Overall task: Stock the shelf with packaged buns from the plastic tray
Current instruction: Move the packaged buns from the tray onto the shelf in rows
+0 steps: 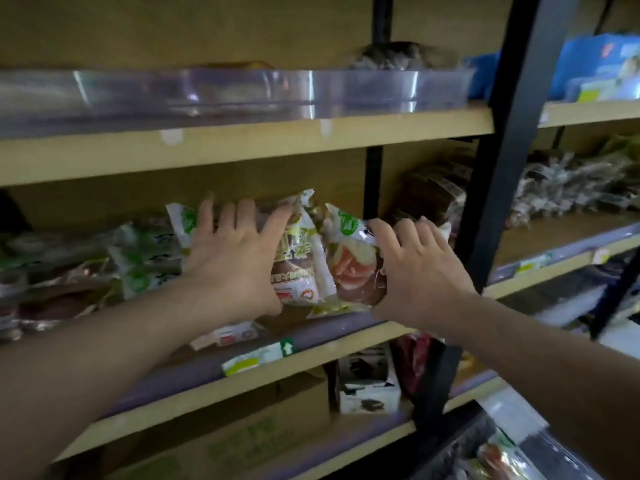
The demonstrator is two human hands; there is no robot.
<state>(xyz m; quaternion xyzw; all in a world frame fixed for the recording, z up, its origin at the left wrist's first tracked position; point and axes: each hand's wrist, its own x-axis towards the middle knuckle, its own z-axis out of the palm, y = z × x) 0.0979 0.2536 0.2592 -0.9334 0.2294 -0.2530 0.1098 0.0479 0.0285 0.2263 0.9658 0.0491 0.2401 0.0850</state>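
Note:
Both of my hands are on the middle shelf (349, 336), each on a packaged bun. My left hand (239, 258) lies spread over a white-and-green bun packet (299, 258), fingers across its top, thumb under its lower edge. Gripping a second bun packet (349, 265) with a pink filling picture from its right side is my right hand (419, 271). The two packets stand upright and touch each other. More bun packets (138, 261) lie on the same shelf to the left. A dark plastic tray (485, 448) with a packet in it shows at the lower right.
A black upright post (502, 168) stands just right of my right hand. Dark wrapped bread (433, 192) sits behind it. The shelf above carries a clear plastic rail (242, 91). Cardboard boxes (263, 427) and a small white box (369, 379) fill the shelf below.

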